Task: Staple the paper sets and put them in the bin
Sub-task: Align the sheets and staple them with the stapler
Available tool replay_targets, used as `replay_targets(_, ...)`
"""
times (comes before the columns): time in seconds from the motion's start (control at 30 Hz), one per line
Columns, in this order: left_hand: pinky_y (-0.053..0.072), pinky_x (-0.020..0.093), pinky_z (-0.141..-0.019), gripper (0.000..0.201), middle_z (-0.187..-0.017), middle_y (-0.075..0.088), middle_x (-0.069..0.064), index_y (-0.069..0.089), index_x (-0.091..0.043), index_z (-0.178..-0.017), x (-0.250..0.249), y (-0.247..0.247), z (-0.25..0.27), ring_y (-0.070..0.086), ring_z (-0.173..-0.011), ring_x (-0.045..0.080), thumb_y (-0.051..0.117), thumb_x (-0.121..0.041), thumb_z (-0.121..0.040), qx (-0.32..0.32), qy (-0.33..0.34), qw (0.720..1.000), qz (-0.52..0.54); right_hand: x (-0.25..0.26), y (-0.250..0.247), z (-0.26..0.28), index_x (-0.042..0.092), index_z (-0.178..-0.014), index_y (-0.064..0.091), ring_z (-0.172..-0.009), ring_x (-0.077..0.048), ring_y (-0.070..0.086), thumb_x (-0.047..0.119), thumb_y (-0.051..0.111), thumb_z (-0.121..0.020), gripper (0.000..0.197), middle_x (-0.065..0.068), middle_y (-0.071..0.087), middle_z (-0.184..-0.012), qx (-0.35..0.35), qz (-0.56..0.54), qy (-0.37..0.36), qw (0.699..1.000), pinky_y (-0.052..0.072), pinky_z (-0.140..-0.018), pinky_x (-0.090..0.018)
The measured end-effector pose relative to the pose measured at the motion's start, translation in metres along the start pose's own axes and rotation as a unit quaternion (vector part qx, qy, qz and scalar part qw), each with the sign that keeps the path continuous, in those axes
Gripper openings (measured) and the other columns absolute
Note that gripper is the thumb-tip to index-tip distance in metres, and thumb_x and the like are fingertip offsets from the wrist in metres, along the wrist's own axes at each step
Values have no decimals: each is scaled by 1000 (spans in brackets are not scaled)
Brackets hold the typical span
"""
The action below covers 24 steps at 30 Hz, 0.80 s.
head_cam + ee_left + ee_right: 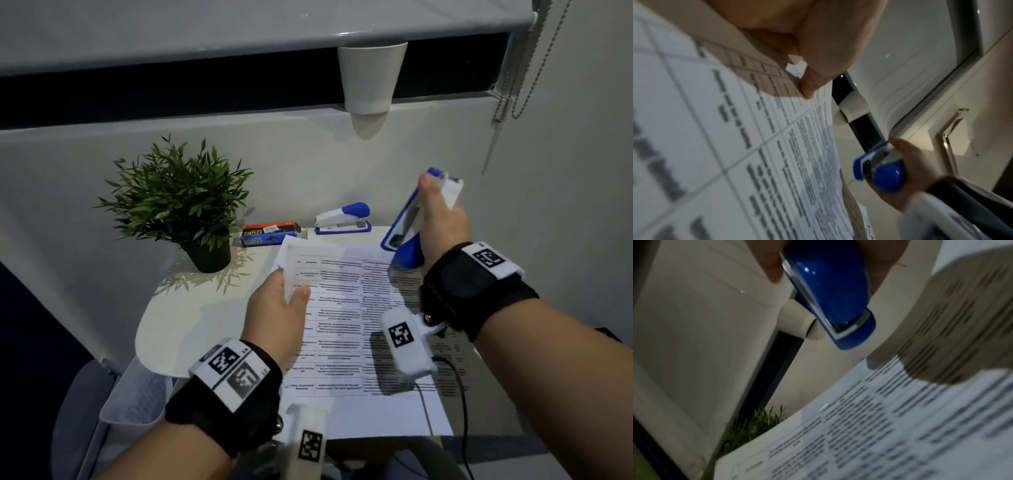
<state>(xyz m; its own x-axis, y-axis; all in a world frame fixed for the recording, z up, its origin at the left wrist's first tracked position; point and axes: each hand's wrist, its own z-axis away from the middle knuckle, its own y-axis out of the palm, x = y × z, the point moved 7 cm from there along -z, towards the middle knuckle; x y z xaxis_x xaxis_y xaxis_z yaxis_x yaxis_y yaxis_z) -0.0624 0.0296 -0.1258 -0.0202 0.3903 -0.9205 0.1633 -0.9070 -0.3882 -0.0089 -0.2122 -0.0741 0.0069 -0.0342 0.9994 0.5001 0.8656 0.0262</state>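
Your right hand (442, 222) grips the stapler (407, 226), raised right of the paper corner (287, 250) your left hand (277, 315) pinches.

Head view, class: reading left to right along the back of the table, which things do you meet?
Potted plant → staples box → stapler on the table → stapler held up in the right hand.

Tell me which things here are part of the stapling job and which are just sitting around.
In use:
stapler held by right hand
paper set pinched by left hand
bin, papers inside

Lying about:
second stapler
staples boxes, maybe for refills
potted plant
white cup
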Motion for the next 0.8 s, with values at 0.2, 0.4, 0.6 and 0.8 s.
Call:
replay_targets(0.2, 52, 47, -90, 14, -102, 71, -5, 67, -28, -95, 41, -13, -10, 66, -96, 22, 57, -19, -91, 19, -98, 994, 48, -29, -5, 11, 13, -74, 56, -60, -23, 56, 22, 66, -84, 17, -4, 54, -67, 124, 147, 14, 981, 41, -53, -25)
replay_targets(0.4, 51, 48, -91, 26, -107, 70, -4, 63, -31, -100, 47, -11, -4, 66, -99, 22, 52, -9, -94, 40, -87, 990, 100, -39, 6, 23, 20, -85, 62, -73, -20, 62, 27, 71, -79, 13, -3, 66, -83, 250, 287, 5, 925, 46, -63, -28)
replay_targets(0.6, 53, 40, -88, 29, -103, 70, -5, 63, -29, -99, 42, -11, -2, 66, -99, 21, 53, -2, -93, 44, -82, 990, 108, -33, 20, 32, 23, -92, 61, -72, -8, 56, 37, 70, -80, 20, 2, 63, -87, 304, 402, -53, 862, 41, -62, -20)
replay_targets(0.8, 27, 28, -104, 65, -139, 37, 2, 42, -18, -134, -26, -26, -3, 31, -124, 16, 68, -9, -75, -84, 227, 926, -291, -43, 24, 40, 15, -111, 60, -102, -19, 55, 51, 65, -80, 48, 2, 56, -111, 319, 489, -124, 802, 43, -88, -32)
